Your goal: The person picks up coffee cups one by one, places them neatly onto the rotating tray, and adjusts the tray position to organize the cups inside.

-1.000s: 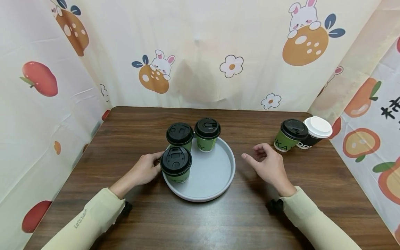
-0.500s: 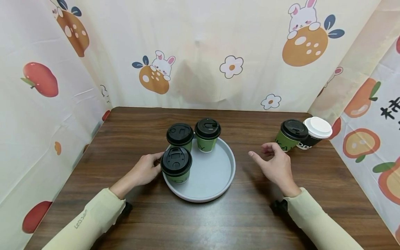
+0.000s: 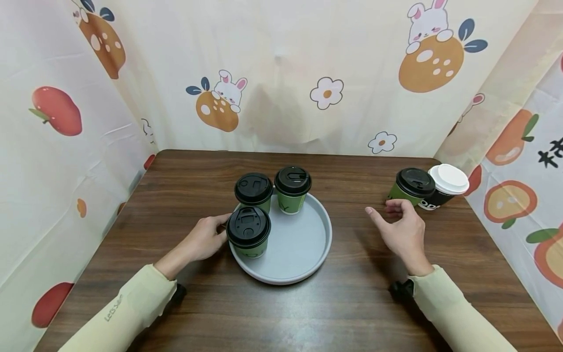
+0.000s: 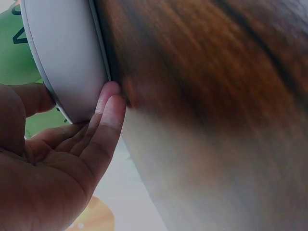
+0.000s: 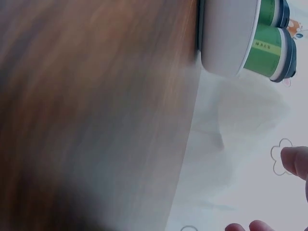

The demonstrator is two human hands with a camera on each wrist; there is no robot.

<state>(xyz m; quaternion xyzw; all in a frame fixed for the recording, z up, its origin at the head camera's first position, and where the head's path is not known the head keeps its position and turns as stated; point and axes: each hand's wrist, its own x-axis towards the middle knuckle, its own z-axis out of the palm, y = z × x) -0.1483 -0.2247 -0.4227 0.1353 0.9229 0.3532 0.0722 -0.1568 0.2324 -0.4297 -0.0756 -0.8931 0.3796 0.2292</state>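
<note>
My left hand (image 3: 203, 238) grips the left edge of a round pale grey tray (image 3: 299, 252), thumb over the rim and fingers against the outer wall in the left wrist view. Three green paper coffee cups with black lids stand on the tray: a front cup (image 3: 248, 230), one behind it (image 3: 253, 190) and one at the back (image 3: 292, 188). My right hand (image 3: 404, 233) holds nothing, its fingers loosely bent. Its fingertips overlap the lower part of another green coffee cup (image 3: 414, 182) in the head view.
Touching that cup's right side in the head view is a black paper cup with a white lid (image 3: 448, 179). All stand on a brown wooden table (image 3: 281, 320). A printed cream curtain (image 3: 281, 63) hangs along the table's back edge and sides.
My right hand has moved right, away from the tray and up to the green cup beside the white-lidded one. My left hand, the tray and its cups have stayed put.
</note>
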